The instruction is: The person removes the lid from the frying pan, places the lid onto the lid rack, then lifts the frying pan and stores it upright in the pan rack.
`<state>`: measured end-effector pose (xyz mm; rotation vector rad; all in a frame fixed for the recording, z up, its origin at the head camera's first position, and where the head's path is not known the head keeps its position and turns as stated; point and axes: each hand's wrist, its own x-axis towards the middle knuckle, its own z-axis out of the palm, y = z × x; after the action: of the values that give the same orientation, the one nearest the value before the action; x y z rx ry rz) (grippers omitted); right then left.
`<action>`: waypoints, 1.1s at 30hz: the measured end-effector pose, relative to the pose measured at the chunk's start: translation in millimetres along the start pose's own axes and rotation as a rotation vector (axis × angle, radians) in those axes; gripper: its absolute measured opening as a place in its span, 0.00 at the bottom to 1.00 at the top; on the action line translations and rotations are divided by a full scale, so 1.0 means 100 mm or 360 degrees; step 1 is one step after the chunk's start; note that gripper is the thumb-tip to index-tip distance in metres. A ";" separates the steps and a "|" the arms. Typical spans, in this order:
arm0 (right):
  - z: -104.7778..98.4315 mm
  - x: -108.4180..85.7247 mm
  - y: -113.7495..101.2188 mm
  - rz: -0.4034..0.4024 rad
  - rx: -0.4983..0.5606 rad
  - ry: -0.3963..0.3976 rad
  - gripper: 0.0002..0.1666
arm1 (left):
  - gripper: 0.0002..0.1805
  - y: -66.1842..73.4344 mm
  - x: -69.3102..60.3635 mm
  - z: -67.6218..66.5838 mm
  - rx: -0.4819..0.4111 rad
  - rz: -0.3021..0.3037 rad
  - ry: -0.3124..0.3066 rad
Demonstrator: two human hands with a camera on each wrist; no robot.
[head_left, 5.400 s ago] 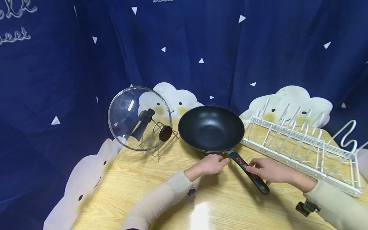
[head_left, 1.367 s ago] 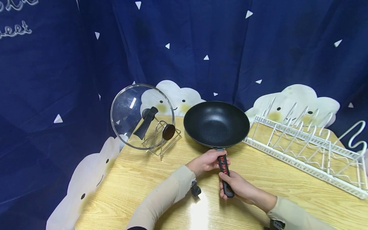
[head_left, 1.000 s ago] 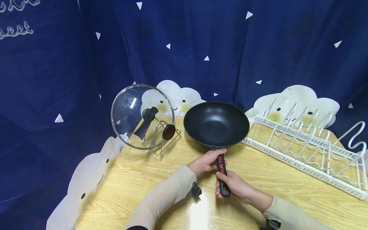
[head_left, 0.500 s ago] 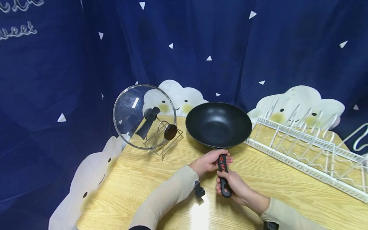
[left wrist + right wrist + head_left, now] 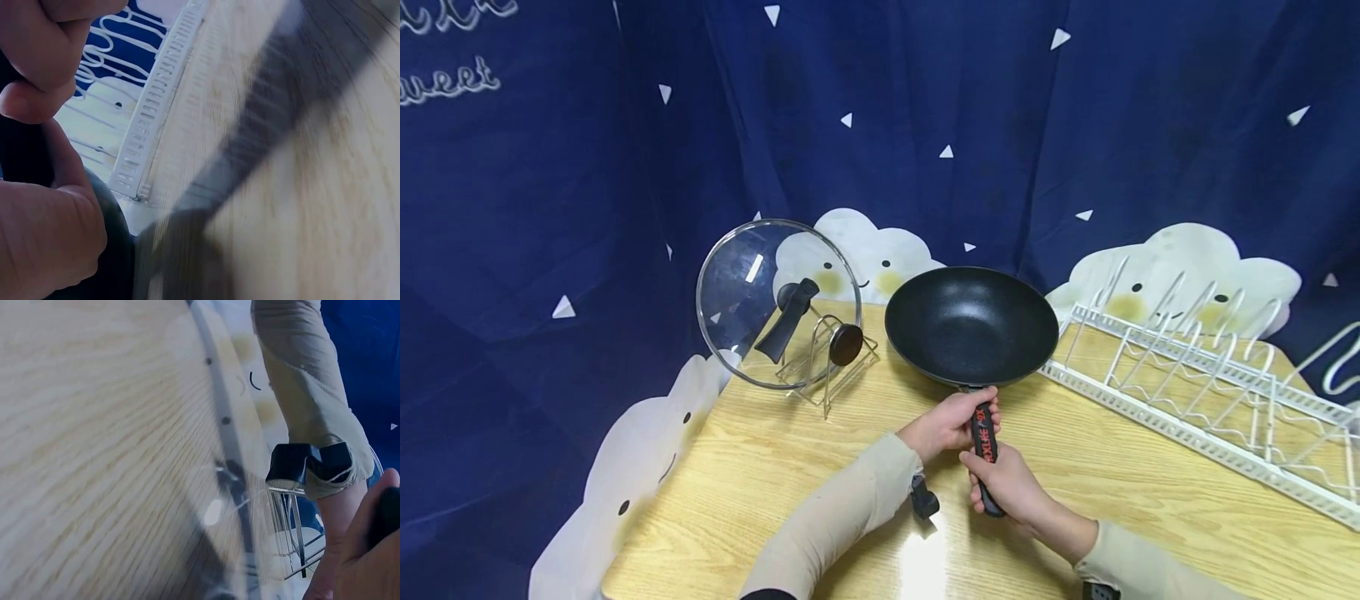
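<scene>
Far L: glass lid (image 5: 788, 321) tilted up in wire stand (image 5: 827, 387); L hand (image 5: 951, 423), fingers curled round handle (image 5: 983, 433) nr pan (image 5: 972, 325); pan at ctr, betw stand & white rack (image 5: 1195, 433), open side up; R hand (image 5: 1011, 483) fingers gripping same handle nr its end; rack far R, on table (image 5: 737, 475)

Long beige sleeves: left sleeve (image 5: 838, 510) creased, black band (image 5: 769, 594) at upper end, right sleeve (image 5: 1150, 567) matches. Left wrist camera (image 5: 924, 500) black, blocky, angular, at the cuff; right wrist camera (image 5: 1101, 592) also black, partly cropped
</scene>
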<state>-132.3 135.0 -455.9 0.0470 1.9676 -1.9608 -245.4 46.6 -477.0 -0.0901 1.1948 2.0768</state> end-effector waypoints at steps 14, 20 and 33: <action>-0.04 -0.04 0.01 -0.0101 -0.0122 0.0048 0.09 | 0.14 -0.03 0.00 0.07 -0.0002 0.0064 0.0052; -0.06 -0.04 0.01 -0.0098 -0.0111 0.0037 0.09 | 0.14 -0.03 -0.01 0.08 -0.0001 0.0075 0.0051; -0.07 -0.06 0.03 -0.0107 -0.0110 0.0038 0.12 | 0.12 0.00 -0.06 0.07 0.0046 0.0135 -0.0033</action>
<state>-127.1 143.0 -457.3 -0.0137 2.0764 -1.9400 -238.7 48.8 -471.0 -0.0043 1.2346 2.1279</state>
